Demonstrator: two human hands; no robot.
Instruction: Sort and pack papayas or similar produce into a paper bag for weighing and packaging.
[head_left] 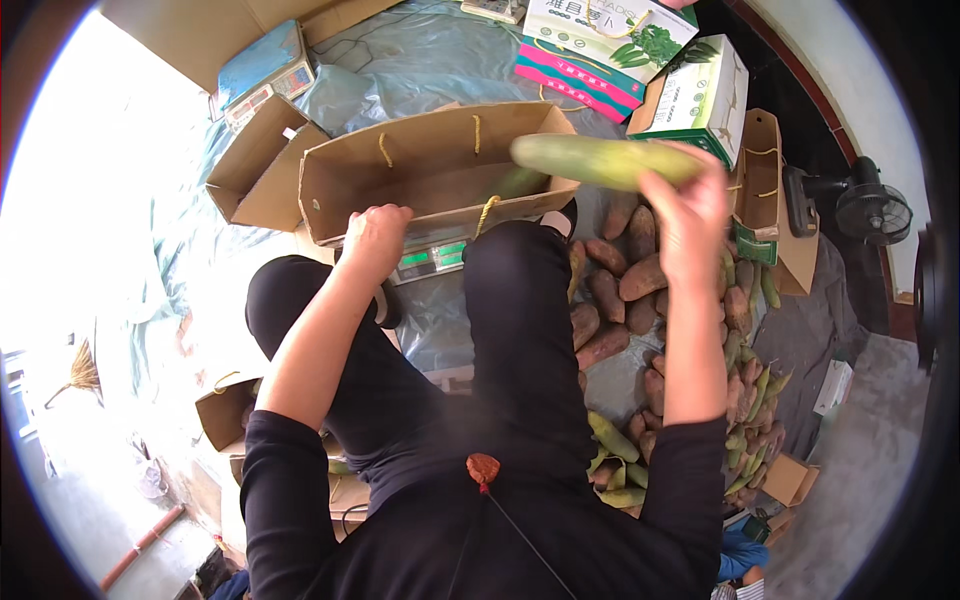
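At my left, a smaller open carton (255, 165) stands just beside the long cardboard box (430, 150). My left hand (378, 238) is curled at the box's near rim, probably to steady it; how firmly it grips I cannot tell. The scale (428, 260) pokes out in front, which seems to leave its lit display readable. At the box's right end, my right hand (688, 208) grasps a long pale-green vegetable (590, 162) by one end, likely so its free end points inward. Rightmost, brown roots (640, 278) lie heaped, seemingly for easy reach.
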